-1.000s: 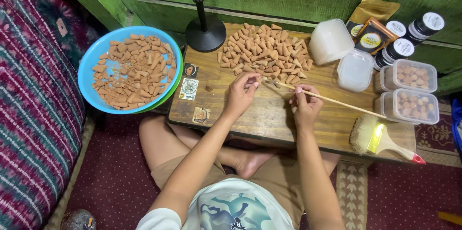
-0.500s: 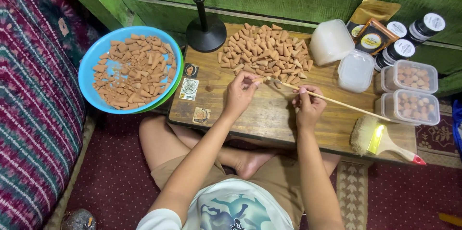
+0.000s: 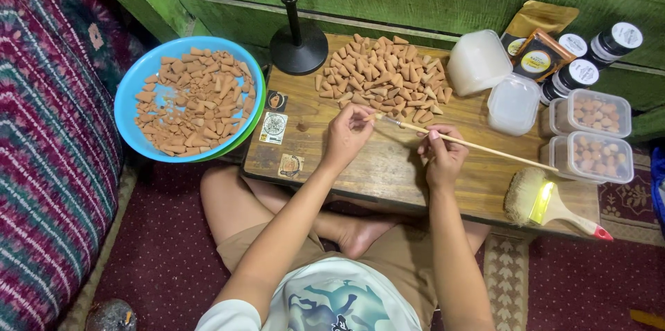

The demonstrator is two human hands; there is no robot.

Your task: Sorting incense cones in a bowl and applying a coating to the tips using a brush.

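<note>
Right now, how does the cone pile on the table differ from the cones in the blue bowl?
The table pile lies loose on bare wood, heaped tight; the bowl cones sit inside a blue bowl, spread thinner with blue showing between. The pile is by both hands; the bowl sits off the table's left edge. Both hold the same small terracotta cones.

Under my left hand (image 3: 348, 138) and right hand (image 3: 440, 158) the low wooden table (image 3: 388, 164) is warm brown, with a pale tan thin wooden stick (image 3: 478, 145) between them. Just beyond my fingers the heap of small clay cones (image 3: 381, 78) is terracotta orange, matching those in the round bright blue plastic bowl (image 3: 138, 81) off to my left, which has a green rim. Right of my grip, the wide straw-bristled brush (image 3: 547, 203) shows a yellow band and red handle tip. The woven fabric (image 3: 48, 151) far left is striped maroon, green and white.
</note>
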